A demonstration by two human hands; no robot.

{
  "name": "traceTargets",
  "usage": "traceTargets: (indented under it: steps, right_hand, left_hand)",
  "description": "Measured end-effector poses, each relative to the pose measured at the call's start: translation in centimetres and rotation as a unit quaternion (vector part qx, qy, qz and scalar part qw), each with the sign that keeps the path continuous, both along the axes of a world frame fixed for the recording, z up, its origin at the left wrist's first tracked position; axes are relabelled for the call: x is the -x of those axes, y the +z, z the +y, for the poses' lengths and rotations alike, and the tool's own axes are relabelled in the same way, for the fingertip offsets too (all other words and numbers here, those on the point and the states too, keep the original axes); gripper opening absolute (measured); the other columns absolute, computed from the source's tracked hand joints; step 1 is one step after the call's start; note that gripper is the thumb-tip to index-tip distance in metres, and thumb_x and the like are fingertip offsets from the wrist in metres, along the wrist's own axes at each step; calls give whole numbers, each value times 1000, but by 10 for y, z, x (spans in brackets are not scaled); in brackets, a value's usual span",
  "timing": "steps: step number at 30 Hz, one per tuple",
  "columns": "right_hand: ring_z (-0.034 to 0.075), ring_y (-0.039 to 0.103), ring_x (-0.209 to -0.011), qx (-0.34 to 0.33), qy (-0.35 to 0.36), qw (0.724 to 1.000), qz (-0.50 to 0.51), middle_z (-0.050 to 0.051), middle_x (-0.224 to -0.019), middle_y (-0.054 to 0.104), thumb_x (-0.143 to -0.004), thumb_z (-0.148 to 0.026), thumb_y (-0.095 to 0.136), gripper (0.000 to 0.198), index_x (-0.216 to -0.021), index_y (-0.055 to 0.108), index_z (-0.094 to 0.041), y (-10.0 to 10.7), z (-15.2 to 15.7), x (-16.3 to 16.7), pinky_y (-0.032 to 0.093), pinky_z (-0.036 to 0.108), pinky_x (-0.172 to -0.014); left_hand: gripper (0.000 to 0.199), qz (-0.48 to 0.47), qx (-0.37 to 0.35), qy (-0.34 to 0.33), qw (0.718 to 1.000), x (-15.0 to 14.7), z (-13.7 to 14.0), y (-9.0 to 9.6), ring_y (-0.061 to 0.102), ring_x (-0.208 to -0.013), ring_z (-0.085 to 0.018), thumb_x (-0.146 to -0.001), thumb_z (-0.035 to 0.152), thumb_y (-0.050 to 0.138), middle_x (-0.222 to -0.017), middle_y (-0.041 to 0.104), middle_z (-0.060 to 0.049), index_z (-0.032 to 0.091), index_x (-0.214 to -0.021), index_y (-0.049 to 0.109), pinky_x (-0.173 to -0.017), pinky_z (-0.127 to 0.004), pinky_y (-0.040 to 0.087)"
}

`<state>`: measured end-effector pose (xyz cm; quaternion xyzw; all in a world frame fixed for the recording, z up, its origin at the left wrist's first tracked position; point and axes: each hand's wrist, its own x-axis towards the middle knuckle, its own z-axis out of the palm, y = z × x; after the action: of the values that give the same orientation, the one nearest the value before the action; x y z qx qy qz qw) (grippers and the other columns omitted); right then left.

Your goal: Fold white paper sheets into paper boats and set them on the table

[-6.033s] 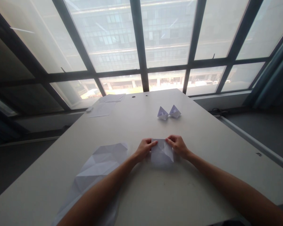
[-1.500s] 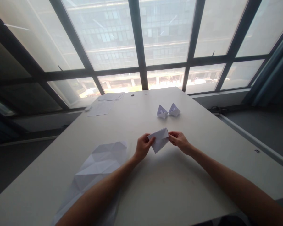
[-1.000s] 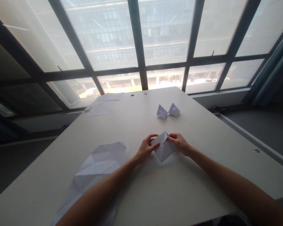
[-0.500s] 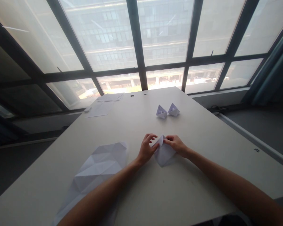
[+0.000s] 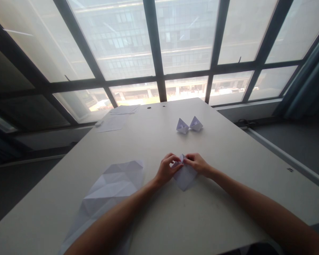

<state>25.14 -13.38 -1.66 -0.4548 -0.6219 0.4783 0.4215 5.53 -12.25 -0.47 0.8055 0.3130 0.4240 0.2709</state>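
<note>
Between my hands, just above the white table, is a folded sheet of white paper [image 5: 184, 177], roughly diamond-shaped with one corner toward me. My left hand [image 5: 168, 167] pinches its upper left edge between thumb and fingers. On the upper right edge, my right hand [image 5: 197, 163] grips the paper with the thumb near the top point. Both thumbs lie close together by the upper corner, and the fingers behind the paper are partly hidden. Beyond the hands stand two folded paper boats, a left one [image 5: 182, 126] and a right one [image 5: 196, 124], side by side.
A large creased sheet of paper [image 5: 114, 180] lies on the table [image 5: 218, 219] at the left, partly under my left forearm. Several flat sheets [image 5: 111, 123] lie at the far left corner. Windows rise behind the table, and a curtain [image 5: 303, 85] hangs at the right.
My left fingers have closed in toward the paper's top, and both thumbs have come nearer each other. The folded paper has shifted slightly toward me. The boats and sheets stay in place.
</note>
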Motion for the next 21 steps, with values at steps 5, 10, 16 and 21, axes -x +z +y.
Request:
traceTargets:
  steps: [5, 10, 16, 21]
  right_hand:
    - [10, 39, -57, 5, -4, 1000, 10, -3, -63, 49, -79, -53, 64, 40, -73, 61, -14, 5, -2, 0, 27, 23, -50]
    - [10, 38, -56, 19, -9, 1000, 7, -3, -61, 47, -75, -59, 65, 45, -70, 58, -15, 7, -3, 2, 26, 23, -49]
    - [9, 35, -52, 45, 5, 999, 17, -4, -58, 44, -72, -57, 68, 44, -67, 58, -15, 6, -2, 3, 24, 22, -46]
    - [9, 38, -49, 52, -6, 998, 27, -4, -56, 47, -73, -48, 67, 35, -67, 60, -14, 5, -1, 3, 25, 22, -45]
  left_hand:
    - [8, -19, 25, -10, 999, -1, 0, 1, 59, -87, -16, -86, 26, 64, -94, 60, -5, 18, -87, 65, -73, -28, 52]
    - [8, -23, 33, -9, 999, -1, -3, 4, 59, -89, -15, -87, 23, 60, -98, 59, -6, 17, -81, 62, -74, -27, 53]
    - [7, -28, 32, -13, 999, -2, -6, 7, 58, -90, -15, -87, 19, 56, -98, 58, -5, 18, -82, 59, -77, -27, 53]
    - [10, -37, 34, -7, 999, -3, -9, 7, 57, -93, -15, -91, 21, 51, -103, 56, -5, 19, -82, 55, -78, -27, 53]
